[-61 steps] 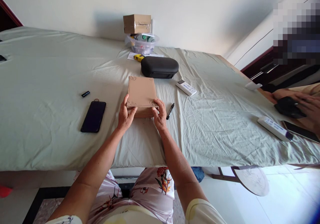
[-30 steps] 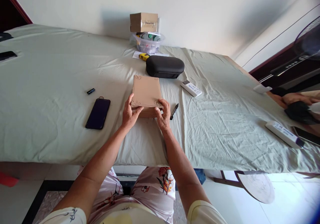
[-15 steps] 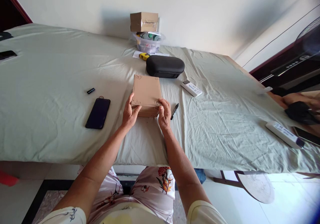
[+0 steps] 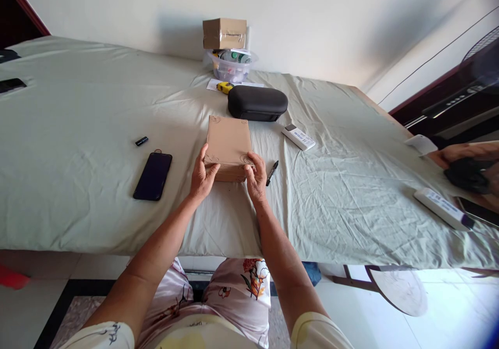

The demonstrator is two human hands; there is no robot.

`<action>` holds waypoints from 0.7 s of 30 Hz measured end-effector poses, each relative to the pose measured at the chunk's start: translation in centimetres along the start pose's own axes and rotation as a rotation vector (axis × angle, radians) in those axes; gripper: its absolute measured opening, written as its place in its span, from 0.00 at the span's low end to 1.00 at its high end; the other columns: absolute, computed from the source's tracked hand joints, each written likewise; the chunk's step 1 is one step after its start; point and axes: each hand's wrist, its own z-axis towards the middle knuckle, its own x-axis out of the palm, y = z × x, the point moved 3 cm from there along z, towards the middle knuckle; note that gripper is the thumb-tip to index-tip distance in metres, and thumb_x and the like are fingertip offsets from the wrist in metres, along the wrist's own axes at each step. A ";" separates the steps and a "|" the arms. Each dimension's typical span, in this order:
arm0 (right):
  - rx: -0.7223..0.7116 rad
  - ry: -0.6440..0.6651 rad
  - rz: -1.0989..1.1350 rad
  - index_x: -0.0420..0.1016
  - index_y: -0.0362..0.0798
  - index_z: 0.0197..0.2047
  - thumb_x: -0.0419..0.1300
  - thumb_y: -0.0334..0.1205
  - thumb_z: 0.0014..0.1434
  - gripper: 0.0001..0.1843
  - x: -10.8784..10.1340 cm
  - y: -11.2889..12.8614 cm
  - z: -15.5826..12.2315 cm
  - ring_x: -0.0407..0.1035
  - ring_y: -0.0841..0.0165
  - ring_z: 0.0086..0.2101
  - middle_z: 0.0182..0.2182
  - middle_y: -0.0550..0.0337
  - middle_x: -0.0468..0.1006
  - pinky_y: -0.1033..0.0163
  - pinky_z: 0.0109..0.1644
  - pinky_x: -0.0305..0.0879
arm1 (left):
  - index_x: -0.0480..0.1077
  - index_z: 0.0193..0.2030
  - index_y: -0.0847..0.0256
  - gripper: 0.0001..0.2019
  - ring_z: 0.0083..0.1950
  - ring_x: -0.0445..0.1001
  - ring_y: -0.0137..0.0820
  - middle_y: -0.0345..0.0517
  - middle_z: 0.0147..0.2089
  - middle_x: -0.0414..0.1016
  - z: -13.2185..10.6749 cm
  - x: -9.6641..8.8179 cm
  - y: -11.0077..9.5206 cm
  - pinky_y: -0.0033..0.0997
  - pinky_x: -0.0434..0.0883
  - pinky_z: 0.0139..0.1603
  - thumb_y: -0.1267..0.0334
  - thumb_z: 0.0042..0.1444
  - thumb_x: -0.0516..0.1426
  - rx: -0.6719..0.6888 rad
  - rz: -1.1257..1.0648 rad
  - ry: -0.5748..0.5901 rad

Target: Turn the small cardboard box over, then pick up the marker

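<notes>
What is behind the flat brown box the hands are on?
Behind the flat brown box lies a black case, then a yellow tape measure and a clear tub topped by a cardboard box. The tub's contents are unclear.

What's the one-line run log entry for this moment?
left hand: grips flat brown cardboard box | right hand: grips same box | box: on green sheet

Bare forearms, pale yellow short sleeves (image 4: 312, 333) and pink floral-print trousers (image 4: 234, 292) are seen.
</notes>
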 end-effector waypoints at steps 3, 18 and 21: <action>0.017 0.010 0.035 0.77 0.58 0.63 0.60 0.68 0.67 0.30 0.1 -0.1 0.0 0.71 0.55 0.63 0.63 0.47 0.74 0.48 0.59 0.78 | 0.55 0.79 0.53 0.40 0.79 0.64 0.47 0.60 0.79 0.61 0.1 -0.1 -0.1 0.50 0.59 0.81 0.36 0.67 0.57 -0.011 -0.009 -0.003; 0.012 0.012 0.019 0.77 0.57 0.63 0.59 0.67 0.68 0.31 0.1 0.2 0.0 0.71 0.55 0.63 0.63 0.46 0.75 0.46 0.61 0.77 | 0.57 0.78 0.52 0.42 0.81 0.60 0.48 0.57 0.80 0.60 0.2 -0.3 0.1 0.49 0.57 0.83 0.34 0.65 0.59 -0.026 -0.042 0.001; 0.002 0.013 0.005 0.77 0.57 0.63 0.58 0.68 0.68 0.31 0.2 0.2 -0.1 0.72 0.55 0.63 0.64 0.45 0.75 0.46 0.61 0.77 | 0.57 0.78 0.52 0.42 0.81 0.60 0.48 0.57 0.80 0.60 0.2 -0.2 0.2 0.49 0.57 0.82 0.34 0.64 0.60 -0.034 -0.047 0.000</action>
